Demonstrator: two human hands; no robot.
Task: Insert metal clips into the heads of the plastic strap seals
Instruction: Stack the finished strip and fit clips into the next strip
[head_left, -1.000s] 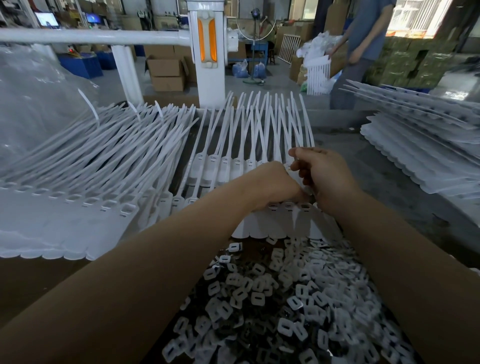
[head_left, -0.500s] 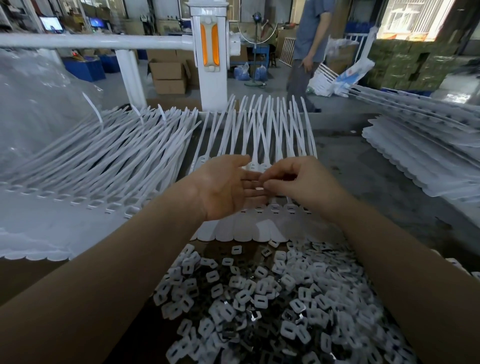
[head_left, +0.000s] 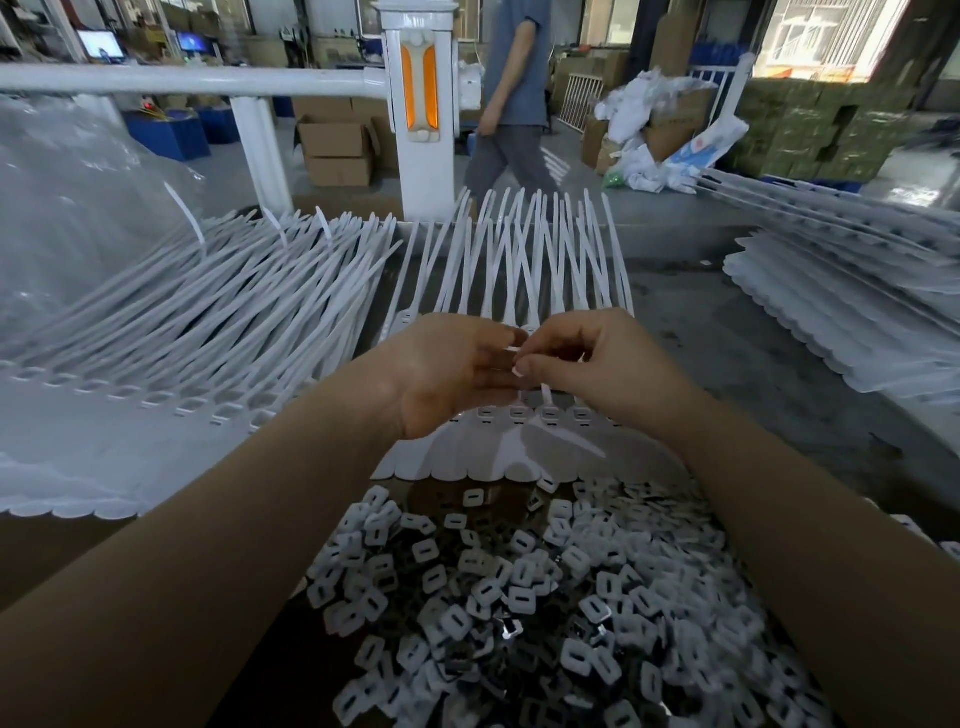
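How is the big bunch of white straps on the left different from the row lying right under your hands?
The left bunch is a thick stack, many layers deep, with tails slanting up to the right. The row under the hands is a single flat sheet, its tails fanning straight away. The left bunch lies untouched, while the left hand and right hand hover above the row's heads. Both are white plastic with slotted heads toward the worker.

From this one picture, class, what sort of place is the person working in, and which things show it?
Most likely a factory assembly bench: fanned white strap seals lie in batches, a heap of loose clips sits in front, and cardboard boxes stand on the floor behind.
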